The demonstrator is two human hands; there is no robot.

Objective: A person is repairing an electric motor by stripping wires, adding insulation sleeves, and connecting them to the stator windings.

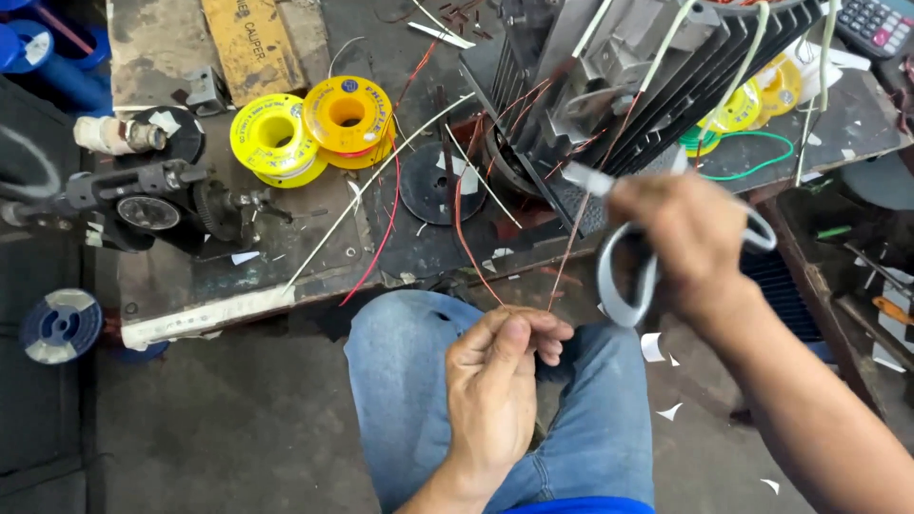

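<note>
Half-hidden scissors (628, 276) behind blurred right hand (690, 238)

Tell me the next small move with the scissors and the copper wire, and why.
Probably bring the scissors down to the thin copper wire and snip it just above the left hand. The left fingers pinch the wire ends over the knee, the strands run taut up to the finned motor housing, and the right hand holds the scissors right beside them.
</note>
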